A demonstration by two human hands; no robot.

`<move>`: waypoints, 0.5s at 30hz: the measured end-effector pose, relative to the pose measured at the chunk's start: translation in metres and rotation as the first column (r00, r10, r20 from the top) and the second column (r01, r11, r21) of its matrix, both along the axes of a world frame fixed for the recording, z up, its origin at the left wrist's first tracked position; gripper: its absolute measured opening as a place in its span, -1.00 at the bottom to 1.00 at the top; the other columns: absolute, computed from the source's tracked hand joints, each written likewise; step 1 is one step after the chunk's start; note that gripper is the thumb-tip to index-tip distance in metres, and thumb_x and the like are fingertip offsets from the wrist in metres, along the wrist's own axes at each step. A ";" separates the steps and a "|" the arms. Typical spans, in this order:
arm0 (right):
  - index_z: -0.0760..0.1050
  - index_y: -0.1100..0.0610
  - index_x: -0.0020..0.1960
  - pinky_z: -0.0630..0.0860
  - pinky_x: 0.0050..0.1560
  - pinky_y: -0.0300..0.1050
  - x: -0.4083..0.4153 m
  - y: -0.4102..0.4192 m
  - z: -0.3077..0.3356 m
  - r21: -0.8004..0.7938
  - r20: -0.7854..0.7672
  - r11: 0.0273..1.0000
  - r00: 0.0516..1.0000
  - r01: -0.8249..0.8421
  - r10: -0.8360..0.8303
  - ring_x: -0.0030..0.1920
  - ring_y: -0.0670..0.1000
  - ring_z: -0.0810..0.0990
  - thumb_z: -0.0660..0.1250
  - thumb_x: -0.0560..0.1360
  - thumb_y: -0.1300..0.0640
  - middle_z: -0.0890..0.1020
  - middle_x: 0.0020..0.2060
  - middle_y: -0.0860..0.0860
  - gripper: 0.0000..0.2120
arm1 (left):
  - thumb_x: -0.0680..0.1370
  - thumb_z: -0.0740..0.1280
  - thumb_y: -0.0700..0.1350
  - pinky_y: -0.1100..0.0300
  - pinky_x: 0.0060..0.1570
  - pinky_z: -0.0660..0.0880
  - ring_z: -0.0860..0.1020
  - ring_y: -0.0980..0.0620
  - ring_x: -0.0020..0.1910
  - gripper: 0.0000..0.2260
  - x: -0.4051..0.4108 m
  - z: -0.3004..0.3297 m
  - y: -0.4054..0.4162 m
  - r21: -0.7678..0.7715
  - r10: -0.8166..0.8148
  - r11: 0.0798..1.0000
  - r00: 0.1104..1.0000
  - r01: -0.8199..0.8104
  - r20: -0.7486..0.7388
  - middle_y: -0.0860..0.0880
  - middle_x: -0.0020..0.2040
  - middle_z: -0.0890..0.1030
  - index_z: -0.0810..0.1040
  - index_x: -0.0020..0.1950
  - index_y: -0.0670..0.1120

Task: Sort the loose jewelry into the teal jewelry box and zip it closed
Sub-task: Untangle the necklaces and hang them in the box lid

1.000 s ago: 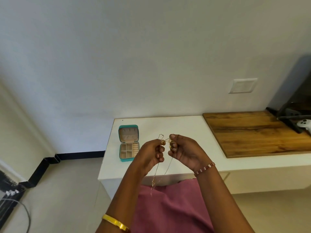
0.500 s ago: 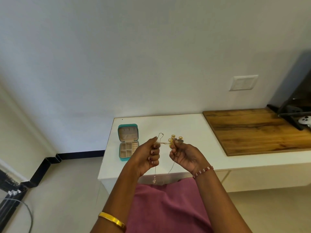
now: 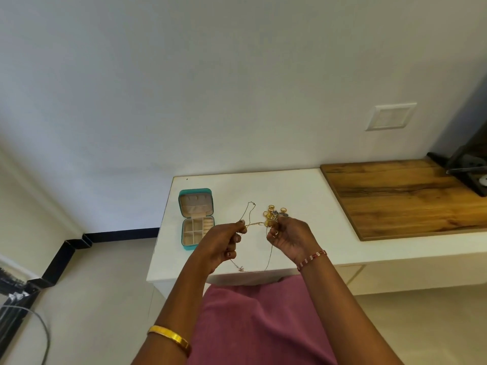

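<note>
1. Gold chain (image 3: 259, 224): fine and limp, stretched between your two hands above the white table (image 3: 303, 191). One loop stands up past your left fingers, and the rest droops down to the table's front edge. It is very light and will tangle or knot at any slack, so pinch it near the clasp end and let the length hang free.

2. Left hand (image 3: 224, 243): fingers curled, with thumb and forefinger pinching the chain at its left end.

3. Right hand (image 3: 288, 237): fingers curled round the chain's other end, just in front of the cluster of rings. You cannot tell whether it also holds a ring.

4. Rings and small pieces (image 3: 274, 216): a gold heap lying on the table, just behind your right fingertips. They are hard, small and smooth, so they are likely to roll or slip. Lift them one at a time by the band.

5. Teal box (image 3: 196, 219): lies open on the table to the left of your hands, well apart from the heap, with its lid laid back toward the wall. The cream compartments look empty, though the view is too small to be sure. The zip is not yet run.

6. Wooden board (image 3: 400, 196): lies on the table to your right and plays no part.
</note>
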State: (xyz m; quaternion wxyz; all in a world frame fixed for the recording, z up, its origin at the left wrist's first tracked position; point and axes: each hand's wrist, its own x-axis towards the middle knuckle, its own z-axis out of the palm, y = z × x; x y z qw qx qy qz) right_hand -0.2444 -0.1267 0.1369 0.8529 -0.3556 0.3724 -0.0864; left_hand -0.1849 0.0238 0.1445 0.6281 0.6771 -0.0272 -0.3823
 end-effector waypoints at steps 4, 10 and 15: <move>0.41 0.22 -0.18 0.46 -0.45 -0.20 0.022 -0.015 0.001 -0.102 0.001 0.994 0.999 -0.036 0.037 -0.52 -0.06 0.41 0.12 0.57 0.28 0.50 -0.52 0.04 -0.82 | 0.55 0.26 -0.06 0.30 -0.50 0.21 0.20 0.12 -0.49 -0.80 0.019 -0.012 -0.008 0.053 0.007 0.999 0.998 -0.010 0.068 -0.01 -0.43 0.33 0.56 -0.13 -0.16; 0.38 0.19 -0.24 0.46 -0.40 -0.16 0.051 -0.030 -0.009 -0.085 0.103 0.996 0.994 -0.025 0.034 -0.45 0.01 0.42 0.10 0.56 0.31 0.48 -0.45 0.08 -0.78 | 0.54 0.28 -0.07 0.27 -0.49 0.20 0.18 0.10 -0.49 -0.81 0.043 -0.033 -0.030 0.104 0.053 0.993 0.993 -0.064 0.104 -0.01 -0.44 0.26 0.60 -0.09 -0.16; 0.38 0.18 -0.23 0.50 -0.37 -0.15 0.070 -0.040 -0.039 -0.077 0.111 0.997 0.994 -0.007 0.015 -0.40 0.04 0.48 0.07 0.58 0.29 0.54 -0.47 0.06 -0.76 | 0.54 0.28 -0.06 0.27 -0.53 0.16 0.15 0.11 -0.52 -0.81 0.061 -0.052 -0.044 0.090 0.156 0.983 0.985 -0.162 0.075 0.01 -0.47 0.22 0.60 -0.10 -0.16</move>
